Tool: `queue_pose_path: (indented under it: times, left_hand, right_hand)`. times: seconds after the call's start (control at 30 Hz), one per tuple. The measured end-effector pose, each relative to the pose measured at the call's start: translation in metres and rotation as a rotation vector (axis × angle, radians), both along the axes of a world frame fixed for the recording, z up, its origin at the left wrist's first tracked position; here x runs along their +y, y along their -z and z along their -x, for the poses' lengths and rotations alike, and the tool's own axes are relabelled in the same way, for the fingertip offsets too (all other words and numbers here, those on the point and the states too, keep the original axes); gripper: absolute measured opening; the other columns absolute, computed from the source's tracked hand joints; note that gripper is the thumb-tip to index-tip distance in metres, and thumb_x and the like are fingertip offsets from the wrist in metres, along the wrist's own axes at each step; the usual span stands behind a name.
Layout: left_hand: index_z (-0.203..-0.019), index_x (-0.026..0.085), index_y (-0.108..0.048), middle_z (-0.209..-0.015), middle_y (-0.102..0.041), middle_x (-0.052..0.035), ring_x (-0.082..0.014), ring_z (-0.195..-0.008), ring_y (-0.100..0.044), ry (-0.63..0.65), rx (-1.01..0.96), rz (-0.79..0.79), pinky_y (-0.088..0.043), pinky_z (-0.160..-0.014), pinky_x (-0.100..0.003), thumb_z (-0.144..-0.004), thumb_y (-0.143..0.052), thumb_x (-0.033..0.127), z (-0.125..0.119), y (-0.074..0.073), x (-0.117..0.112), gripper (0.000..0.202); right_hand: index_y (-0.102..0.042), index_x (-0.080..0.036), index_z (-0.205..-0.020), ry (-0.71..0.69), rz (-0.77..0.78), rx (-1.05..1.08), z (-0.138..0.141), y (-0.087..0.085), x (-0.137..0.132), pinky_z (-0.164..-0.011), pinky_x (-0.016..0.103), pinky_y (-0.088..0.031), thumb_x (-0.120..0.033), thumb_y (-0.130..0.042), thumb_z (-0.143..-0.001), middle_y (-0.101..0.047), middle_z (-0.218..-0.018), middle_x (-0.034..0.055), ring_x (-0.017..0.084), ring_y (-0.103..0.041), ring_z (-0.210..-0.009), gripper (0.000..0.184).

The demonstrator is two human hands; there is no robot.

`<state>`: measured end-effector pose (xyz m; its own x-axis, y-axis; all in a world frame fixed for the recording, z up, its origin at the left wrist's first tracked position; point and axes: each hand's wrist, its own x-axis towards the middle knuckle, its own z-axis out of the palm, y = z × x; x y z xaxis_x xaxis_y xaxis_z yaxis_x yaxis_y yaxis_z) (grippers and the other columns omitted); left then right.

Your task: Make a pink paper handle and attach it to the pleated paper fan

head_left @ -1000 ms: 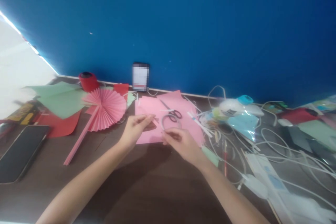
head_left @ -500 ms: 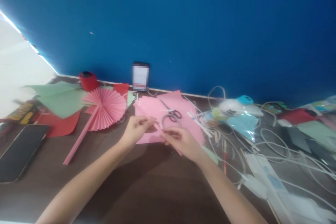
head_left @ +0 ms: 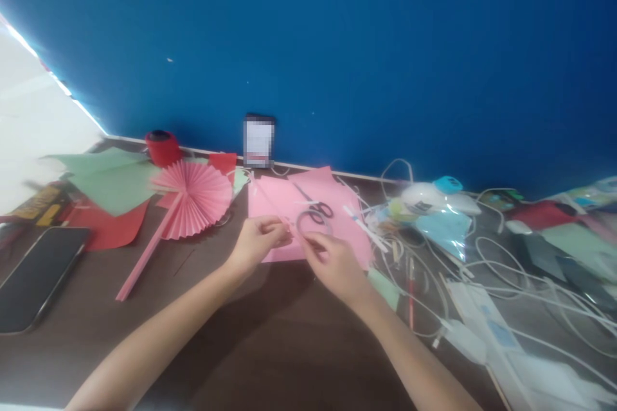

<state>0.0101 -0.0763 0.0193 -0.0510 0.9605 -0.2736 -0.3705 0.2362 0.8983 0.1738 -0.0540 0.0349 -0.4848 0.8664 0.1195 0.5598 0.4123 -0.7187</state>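
Between my two hands is a thin pink paper strip (head_left: 291,223), blurred against pink paper of the same colour. My left hand (head_left: 258,241) pinches it from the left with closed fingers. From the other side, my right hand (head_left: 335,263) closes on it with thumb and forefinger. Beneath and beyond them lie pink paper sheets (head_left: 347,196). On these rest dark-handled scissors (head_left: 324,209) and a roll of tape (head_left: 299,226), partly behind my right hand. To the left lies a pleated pink paper fan (head_left: 200,199) with a long paper handle.
A phone (head_left: 41,279) lies at the left, near green paper (head_left: 110,183) and red paper (head_left: 118,231). A red roll (head_left: 162,149) stands by the blue wall (head_left: 337,45). White cables (head_left: 511,289), a power strip (head_left: 486,311) and plastic packets (head_left: 443,225) crowd the right.
My right hand has shifted slightly up and right. The strip's lower end, seen below my right hand before, no longer shows there. My left hand stays nearly in place.
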Motion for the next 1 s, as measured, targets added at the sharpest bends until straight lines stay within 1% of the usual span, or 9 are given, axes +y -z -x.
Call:
queue_pose_path:
  times: [0.07,0.2,0.43,0.57,0.67,0.73,0.83,0.93,1.0]
  left_hand:
    - [-0.075,0.008,-0.065,-0.072,-0.069,-0.0069,-0.0162,-0.070,-0.066,-0.008,-0.024,-0.003,-0.053,-0.077,-0.032,-0.063,-0.073,0.029,-0.002,0.002,0.000,0.025]
    - [-0.072,0.009,-0.063,-0.068,-0.069,-0.0055,-0.0155,-0.068,-0.065,0.017,-0.040,0.017,-0.053,-0.074,-0.031,-0.058,-0.076,0.025,-0.007,0.005,-0.002,0.025]
    - [-0.074,0.009,-0.064,-0.069,-0.069,-0.0062,-0.0150,-0.066,-0.064,-0.006,-0.019,-0.025,-0.052,-0.072,-0.029,-0.059,-0.075,0.024,-0.005,0.013,0.001,0.025]
    - [-0.079,0.009,-0.066,-0.073,-0.069,-0.0070,-0.0160,-0.070,-0.064,-0.040,0.065,-0.057,-0.050,-0.072,-0.027,-0.056,-0.076,0.023,-0.005,0.023,0.004,0.028]
    - [-0.081,0.010,-0.067,-0.076,-0.070,-0.0076,-0.0168,-0.074,-0.064,-0.061,0.123,-0.079,-0.049,-0.072,-0.026,-0.057,-0.076,0.023,-0.006,0.032,0.005,0.029]
    - [-0.080,0.010,-0.068,-0.074,-0.069,-0.0073,-0.0170,-0.073,-0.064,-0.080,0.136,-0.070,-0.050,-0.072,-0.027,-0.057,-0.075,0.022,-0.006,0.037,0.007,0.027]
    - [-0.077,0.010,-0.068,-0.070,-0.068,-0.0062,-0.0162,-0.069,-0.063,-0.116,0.115,-0.046,-0.050,-0.071,-0.027,-0.056,-0.074,0.020,-0.006,0.042,0.009,0.024]
    - [-0.077,0.010,-0.068,-0.064,-0.067,-0.0038,-0.0148,-0.065,-0.062,-0.138,0.051,-0.016,-0.050,-0.068,-0.027,-0.057,-0.072,0.020,-0.004,0.046,0.010,0.022]
    - [-0.076,0.010,-0.068,-0.061,-0.066,-0.0028,-0.0142,-0.063,-0.062,-0.143,0.035,0.002,-0.050,-0.066,-0.026,-0.056,-0.072,0.020,-0.003,0.047,0.011,0.022]
  right_hand:
    - [-0.066,-0.020,-0.086,-0.026,-0.065,-0.068,0.000,0.001,0.000,-0.062,0.028,-0.049,-0.024,-0.048,-0.084,-0.071,-0.079,0.0041,0.017,-0.064,-0.068,0.019]
    - [-0.067,-0.020,-0.084,-0.041,-0.112,-0.133,0.002,0.002,0.001,-0.058,0.025,-0.046,-0.022,-0.046,-0.085,-0.070,-0.074,0.0034,0.015,-0.062,-0.061,0.021]
    - [-0.068,-0.022,-0.090,-0.089,-0.154,-0.194,0.002,0.007,0.005,-0.060,0.025,-0.046,-0.019,-0.048,-0.082,-0.071,-0.077,0.0030,0.015,-0.063,-0.062,0.022]
    - [-0.069,-0.021,-0.088,-0.109,-0.174,-0.214,0.005,0.015,0.010,-0.057,0.023,-0.044,-0.021,-0.045,-0.085,-0.071,-0.073,0.0036,0.015,-0.062,-0.059,0.024]
    - [-0.068,-0.019,-0.091,-0.098,-0.232,-0.300,0.008,0.022,0.012,-0.058,0.023,-0.044,-0.018,-0.043,-0.086,-0.071,-0.073,0.0038,0.014,-0.062,-0.060,0.026]
    - [-0.066,-0.017,-0.098,-0.101,-0.319,-0.389,0.009,0.028,0.010,-0.058,0.024,-0.045,-0.014,-0.043,-0.085,-0.071,-0.076,0.0048,0.015,-0.063,-0.062,0.026]
    - [-0.061,-0.008,-0.107,-0.139,-0.558,-0.537,0.013,0.039,0.005,-0.056,0.027,-0.046,-0.008,-0.045,-0.081,-0.070,-0.081,0.0114,0.018,-0.063,-0.065,0.030]
    - [-0.062,-0.001,-0.102,-0.131,-0.851,-0.629,0.021,0.050,0.000,-0.054,0.028,-0.047,-0.001,-0.042,-0.080,-0.068,-0.087,0.0195,0.019,-0.063,-0.066,0.030]
    - [-0.063,0.001,-0.098,-0.092,-0.988,-0.656,0.028,0.054,-0.004,-0.052,0.028,-0.047,0.001,-0.039,-0.079,-0.068,-0.087,0.0221,0.019,-0.063,-0.064,0.030]
